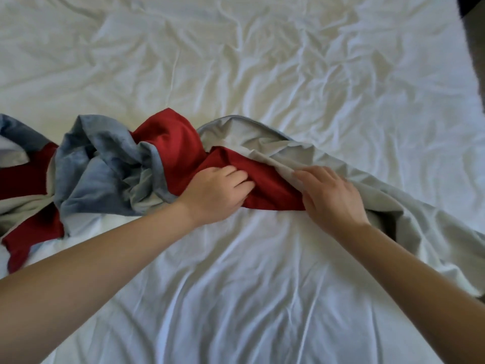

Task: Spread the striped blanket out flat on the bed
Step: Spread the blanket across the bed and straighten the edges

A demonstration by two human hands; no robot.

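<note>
Your left hand has its fingers curled into a red band of the striped blanket, gripping a bunch of it. Your right hand lies on the grey fold just beside it, with the fingers only lightly bent. The thumb side is tucked against the cloth, so I cannot tell whether it pinches the fold or merely rests there. The 2 hands are near each other, at the middle of the heap.

The blanket is not spread yet. It sits crumpled across the near half of the bed, with blue and red bands knotted up to your left and a grey stretch trailing off to your right. You look to be at the sorting-out step, hunting for an edge or corner. The next move calls for a firm hold with both hands on 1 edge. Then draw your hands apart and lift, so the twisted part on your left can fall open rather than tighten.

Under it, the white sheet is heavily wrinkled, and the blanket may catch on it if you drag. Of the room, only a dark strip shows past the bed's far right corner, and it is too little to identify.
</note>
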